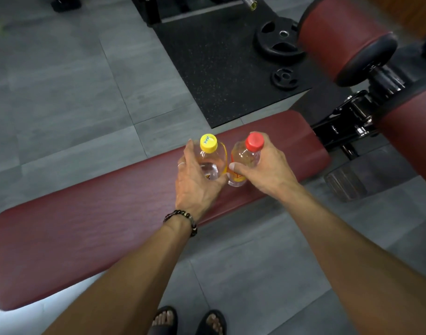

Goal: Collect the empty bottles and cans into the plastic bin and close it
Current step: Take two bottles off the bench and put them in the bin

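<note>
Two clear plastic bottles stand upright side by side on a dark red padded bench (91, 228). The yellow-capped bottle (210, 153) is on the left, and my left hand (198, 182) wraps around its body from the near side. The red-capped bottle (245, 155) with a yellow label is on the right, and my right hand (265, 168) grips it around the neck and shoulder, thumb across the front. The two bottles nearly touch. No bin shows in this view.
Grey floor tiles surround the bench. Beyond it lies a black rubber mat (214, 68) with two weight plates (280, 39). A red padded roller (344, 37) and black frame parts stand at the right. My sandalled feet (187, 321) are near the bench's front edge.
</note>
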